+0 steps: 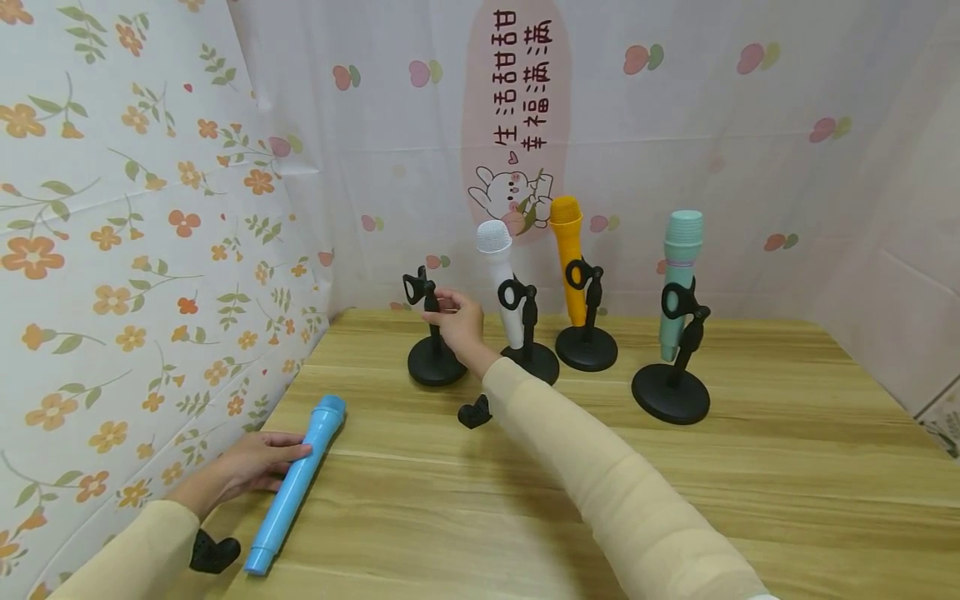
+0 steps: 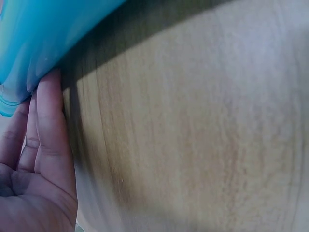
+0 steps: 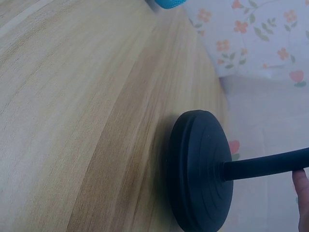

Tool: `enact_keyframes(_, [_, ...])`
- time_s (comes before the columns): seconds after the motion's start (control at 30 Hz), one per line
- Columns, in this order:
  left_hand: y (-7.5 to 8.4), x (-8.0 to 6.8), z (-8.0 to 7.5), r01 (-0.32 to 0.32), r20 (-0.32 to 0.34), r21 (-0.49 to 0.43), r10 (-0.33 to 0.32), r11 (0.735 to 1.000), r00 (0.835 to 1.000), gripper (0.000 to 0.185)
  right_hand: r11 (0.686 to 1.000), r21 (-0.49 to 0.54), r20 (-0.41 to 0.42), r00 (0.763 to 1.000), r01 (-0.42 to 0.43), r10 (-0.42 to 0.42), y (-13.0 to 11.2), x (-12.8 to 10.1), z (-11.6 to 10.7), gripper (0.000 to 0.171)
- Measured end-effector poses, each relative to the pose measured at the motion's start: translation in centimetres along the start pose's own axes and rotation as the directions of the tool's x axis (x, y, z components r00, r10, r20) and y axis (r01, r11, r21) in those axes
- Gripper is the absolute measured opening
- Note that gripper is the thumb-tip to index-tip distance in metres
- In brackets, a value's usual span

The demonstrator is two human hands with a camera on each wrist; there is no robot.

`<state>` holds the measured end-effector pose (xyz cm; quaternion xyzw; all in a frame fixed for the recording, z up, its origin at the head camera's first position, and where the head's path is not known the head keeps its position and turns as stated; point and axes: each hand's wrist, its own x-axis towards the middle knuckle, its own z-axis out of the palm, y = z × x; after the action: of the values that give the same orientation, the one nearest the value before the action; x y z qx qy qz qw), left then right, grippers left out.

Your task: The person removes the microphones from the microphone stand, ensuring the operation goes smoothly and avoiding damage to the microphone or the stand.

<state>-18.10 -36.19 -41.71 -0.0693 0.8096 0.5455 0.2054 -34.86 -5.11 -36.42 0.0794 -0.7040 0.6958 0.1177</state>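
The empty stand (image 1: 432, 333) is being gripped at its stem by the right hand (image 1: 457, 321), best kept steady, while the blue mic (image 1: 295, 483) is being touched by the flat, relaxed fingers of the left hand (image 1: 251, 467).

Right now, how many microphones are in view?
4: a blue microphone lying by the left hand; white, orange and teal ones standing in stands.

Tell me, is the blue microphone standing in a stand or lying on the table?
Lying down. The blue microphone lies flat on the wooden table, with the left hand resting against its side. The leftmost stand holds nothing.
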Motion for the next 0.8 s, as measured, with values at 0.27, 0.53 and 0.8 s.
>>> enact_keyframes(0.27, [0.10,-0.13,0.39,-0.011,-0.039,0.014,0.011,1.000,0.999,0.061,1.000,-0.027,-0.007,1.000,-0.012,0.012,0.50,0.12,0.09,0.035])
enact_keyframes(0.53, [0.37,-0.31,0.87,-0.031,-0.077,0.041,0.034,0.999,0.996,0.068,0.999,-0.033,-0.015,1.000,-0.027,0.026,0.42,0.05,-0.12,0.035])
enact_keyframes(0.8, [0.25,-0.62,0.81,-0.056,-0.109,0.040,0.060,0.998,0.992,0.070,0.999,-0.023,-0.008,0.999,-0.035,0.035,0.87,0.29,-0.10,0.035])
